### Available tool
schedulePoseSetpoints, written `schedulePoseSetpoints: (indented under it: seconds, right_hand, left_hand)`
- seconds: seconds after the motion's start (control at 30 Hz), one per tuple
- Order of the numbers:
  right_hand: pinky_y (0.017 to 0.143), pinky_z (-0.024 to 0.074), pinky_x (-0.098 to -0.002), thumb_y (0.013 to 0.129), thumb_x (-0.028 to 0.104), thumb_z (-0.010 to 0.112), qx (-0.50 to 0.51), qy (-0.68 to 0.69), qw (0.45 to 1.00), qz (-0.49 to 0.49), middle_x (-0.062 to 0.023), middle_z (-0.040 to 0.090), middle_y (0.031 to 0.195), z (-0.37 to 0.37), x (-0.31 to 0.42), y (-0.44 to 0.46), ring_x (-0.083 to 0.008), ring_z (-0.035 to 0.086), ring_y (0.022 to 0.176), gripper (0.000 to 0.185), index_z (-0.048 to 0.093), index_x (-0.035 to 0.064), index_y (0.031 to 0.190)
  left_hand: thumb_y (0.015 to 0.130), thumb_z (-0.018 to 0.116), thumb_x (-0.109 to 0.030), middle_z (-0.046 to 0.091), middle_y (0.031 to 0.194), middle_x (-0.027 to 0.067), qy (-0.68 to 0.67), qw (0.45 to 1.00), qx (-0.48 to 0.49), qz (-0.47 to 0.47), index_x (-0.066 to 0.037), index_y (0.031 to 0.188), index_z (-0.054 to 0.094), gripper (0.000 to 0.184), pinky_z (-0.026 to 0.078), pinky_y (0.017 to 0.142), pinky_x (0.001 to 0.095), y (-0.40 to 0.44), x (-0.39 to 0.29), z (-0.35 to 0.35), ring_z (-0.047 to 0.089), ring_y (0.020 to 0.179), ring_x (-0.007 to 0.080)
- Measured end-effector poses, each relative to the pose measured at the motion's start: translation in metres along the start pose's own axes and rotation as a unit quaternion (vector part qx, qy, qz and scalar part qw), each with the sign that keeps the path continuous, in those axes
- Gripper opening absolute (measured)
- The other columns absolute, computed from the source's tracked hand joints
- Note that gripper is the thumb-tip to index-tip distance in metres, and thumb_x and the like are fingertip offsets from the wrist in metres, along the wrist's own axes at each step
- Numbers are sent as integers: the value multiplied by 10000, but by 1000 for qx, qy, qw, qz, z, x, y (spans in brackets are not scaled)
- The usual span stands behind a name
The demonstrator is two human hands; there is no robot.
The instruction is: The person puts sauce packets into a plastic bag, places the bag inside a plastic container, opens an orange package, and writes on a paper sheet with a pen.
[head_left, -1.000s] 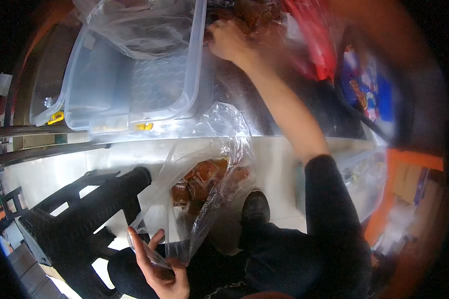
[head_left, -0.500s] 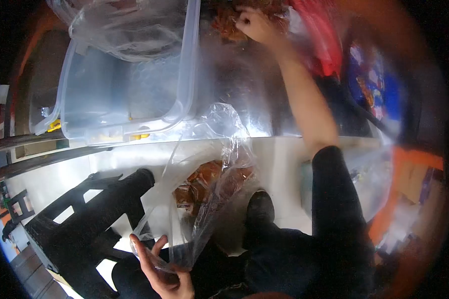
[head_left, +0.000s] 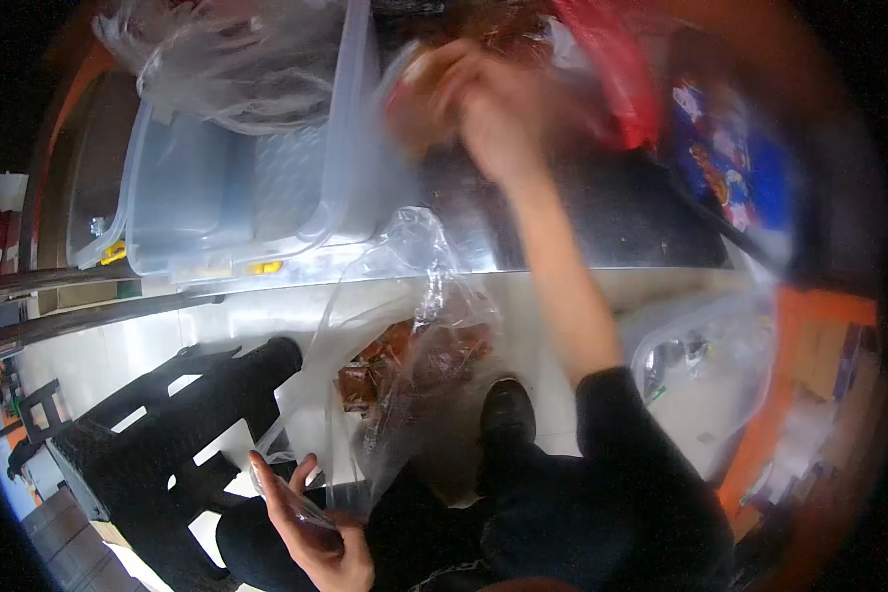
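My left hand (head_left: 316, 538), at the bottom, holds the edge of a large clear plastic bag (head_left: 429, 271), its thumb and fingers spread with the film between them. Inside the bag, low down, lie several reddish-brown wrapped packets (head_left: 390, 360). My right hand (head_left: 493, 109) is over the dark metal table, blurred by motion, its fingers round a brown and red wrapped packet (head_left: 419, 99). More brown packets (head_left: 513, 35) lie behind it, beside a red plastic bag (head_left: 617, 74).
A clear plastic bin (head_left: 197, 197) with yellow latches and loose film in it stands on the table (head_left: 582, 217) at the left. A black step stool (head_left: 178, 405) is at the lower left. At the right are a blue printed package (head_left: 730, 168) and a clear container (head_left: 701, 365).
My right hand reached further back among the brown packets, then came left and nearer with a packet in it. My left hand has kept its hold on the clear bag.
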State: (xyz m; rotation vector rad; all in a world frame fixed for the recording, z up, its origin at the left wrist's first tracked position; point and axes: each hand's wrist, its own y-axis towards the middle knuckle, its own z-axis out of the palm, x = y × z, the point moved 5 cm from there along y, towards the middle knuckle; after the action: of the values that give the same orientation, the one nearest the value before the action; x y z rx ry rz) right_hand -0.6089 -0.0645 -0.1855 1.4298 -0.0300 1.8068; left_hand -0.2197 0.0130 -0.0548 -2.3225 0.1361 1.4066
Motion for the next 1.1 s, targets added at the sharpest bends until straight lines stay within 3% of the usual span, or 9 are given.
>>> schedulePoseSetpoints:
  seconds: [0.17,0.27,0.5,0.53,0.67,0.77,0.83,1.0,1.1]
  right_hand:
    - [723,514,-295,745,41,734,277,-34,951,-134,-54,691,929,115,43,-73,-183,658,837,47,716,54,787]
    - [698,521,-311,761,15,709,393,-2,918,52,-74,714,925,115,36,-98,-193,665,791,67,726,14,826]
    - [742,531,-351,805,31,664,456,-89,877,118,-130,732,931,134,22,-122,-224,688,802,148,748,-13,918]
    - [817,542,-345,837,73,680,533,-103,811,216,-130,746,1028,139,10,-136,-229,704,888,203,768,24,1013]
    - [937,542,-310,898,163,723,438,-48,886,144,-120,739,1156,80,13,-103,-211,712,987,299,739,102,1190]
    - [857,554,-296,886,145,726,91,-295,937,163,-48,751,968,-44,8,-9,-146,703,927,183,740,45,1039]
    - [896,548,-402,794,270,783,-203,-452,865,83,-153,728,1086,-140,-24,41,-279,697,1010,345,744,49,1056]
    - [1054,461,-526,799,505,731,-113,-772,615,110,-250,579,1362,-184,-78,75,-468,554,1240,708,609,50,1327]
    - [1006,487,-463,841,489,707,-83,-796,591,102,-198,675,1235,-221,-114,84,-352,627,1173,596,657,73,1266]
  left_hand:
    - [836,615,-133,217,1653,170,50,991,-64,106,-6,1580,233,846,294,1167,491,7,20,4,375,1402,348]
    - [811,618,-108,228,1648,162,52,985,-83,139,-1,1575,242,859,218,1209,535,14,21,-3,271,1482,387]
    - [730,614,-43,235,1649,164,34,981,-79,171,-14,1578,245,925,182,1229,538,18,27,-4,257,1495,400]
    - [741,618,-51,233,1650,163,38,982,-75,169,-15,1579,243,919,187,1228,535,18,26,-4,258,1495,398]
    - [792,641,-96,224,1654,161,34,988,-78,125,-16,1582,236,891,203,1222,527,14,20,-7,265,1491,390]
    - [826,652,-130,217,1656,161,48,989,-78,113,-14,1583,233,872,213,1218,525,12,23,-11,269,1488,392]
    - [841,656,-146,214,1657,161,66,987,-66,132,-11,1582,232,864,220,1216,523,12,24,-13,274,1486,389]
    - [846,666,-164,221,1655,160,103,979,-57,167,-1,1576,239,861,245,1204,507,17,24,-14,314,1470,347]
    - [725,473,164,222,1657,153,23,998,-54,4,-20,1605,187,943,227,1201,359,11,5,-9,255,1506,260]
